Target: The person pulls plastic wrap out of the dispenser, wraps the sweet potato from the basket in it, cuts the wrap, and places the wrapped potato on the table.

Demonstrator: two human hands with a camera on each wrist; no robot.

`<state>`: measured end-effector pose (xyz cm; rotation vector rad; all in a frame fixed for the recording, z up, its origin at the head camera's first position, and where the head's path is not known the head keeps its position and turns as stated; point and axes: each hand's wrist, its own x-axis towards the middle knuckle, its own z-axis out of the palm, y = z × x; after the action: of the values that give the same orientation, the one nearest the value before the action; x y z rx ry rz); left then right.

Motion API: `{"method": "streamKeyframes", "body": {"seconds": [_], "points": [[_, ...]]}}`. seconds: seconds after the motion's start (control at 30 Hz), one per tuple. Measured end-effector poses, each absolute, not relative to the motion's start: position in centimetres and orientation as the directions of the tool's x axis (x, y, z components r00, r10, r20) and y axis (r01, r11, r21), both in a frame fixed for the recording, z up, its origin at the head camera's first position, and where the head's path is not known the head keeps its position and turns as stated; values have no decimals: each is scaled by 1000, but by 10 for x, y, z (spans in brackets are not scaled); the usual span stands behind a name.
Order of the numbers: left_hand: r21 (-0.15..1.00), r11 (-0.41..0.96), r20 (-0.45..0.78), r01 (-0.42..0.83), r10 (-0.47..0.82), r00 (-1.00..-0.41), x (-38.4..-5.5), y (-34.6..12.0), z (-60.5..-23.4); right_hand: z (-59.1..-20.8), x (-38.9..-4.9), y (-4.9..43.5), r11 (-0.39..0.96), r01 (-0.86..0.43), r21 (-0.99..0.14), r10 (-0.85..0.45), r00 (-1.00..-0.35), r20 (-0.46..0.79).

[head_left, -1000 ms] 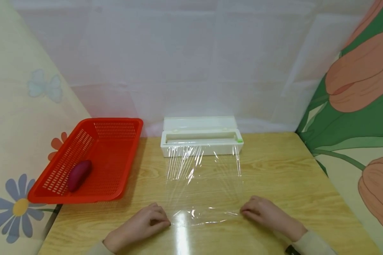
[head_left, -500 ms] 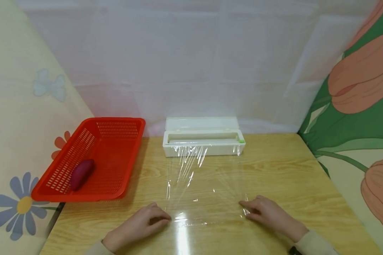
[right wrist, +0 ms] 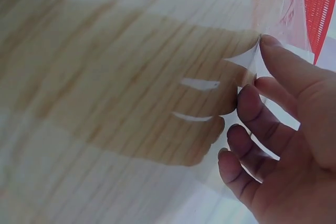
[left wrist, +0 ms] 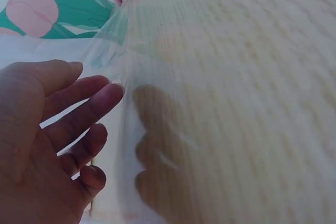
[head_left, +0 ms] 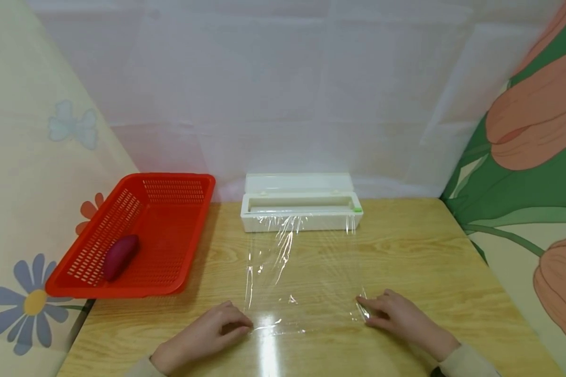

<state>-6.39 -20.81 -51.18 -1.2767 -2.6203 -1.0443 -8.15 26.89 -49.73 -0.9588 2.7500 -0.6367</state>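
Note:
A clear sheet of cling film stretches toward me from a white wrap dispenser with its lid up. At the sheet's near left corner, my left hand pinches the edge between thumb and forefinger. The other fingers of that left hand are loosely bent in the left wrist view. My right hand touches the near right corner, forefinger and thumb apart with creased film between them. In the right wrist view the right hand's thumb touches the film's edge. Transparency hides parts of the film's outline.
A red plastic basket stands at the left with a purple sweet potato in it. The wooden table meets a white cloth backdrop at the back. Flower-printed panels flank both sides.
My right thumb and forefinger have parted from a pinch at the film's corner. Film now creases between them. My left hand has barely moved; the sheet's wrinkles have shifted.

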Motion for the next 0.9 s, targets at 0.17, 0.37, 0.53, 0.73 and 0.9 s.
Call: {"method": "streamKeyframes", "body": {"seconds": [0.17,0.37,0.53,0.73,0.9], "points": [[584,416,306,697,682,-664,-62,-211,-499,-497,-81,267,697,-574,-431,-632,-775,8],[600,321,413,733,660,-627,-71,-217,-460,-496,-81,266,704,-572,-421,-629,-778,5],[579,357,469,733,590,-657,-86,-233,-415,-495,-79,267,716,-581,-386,-629,-778,4],[657,527,414,539,345,-843,-106,-269,-374,-494,-78,268,722,-595,-355,-629,-777,21],[739,606,303,295,92,-949,-129,-306,-357,-495,-78,269,711,-610,-349,-639,-768,43]]}}
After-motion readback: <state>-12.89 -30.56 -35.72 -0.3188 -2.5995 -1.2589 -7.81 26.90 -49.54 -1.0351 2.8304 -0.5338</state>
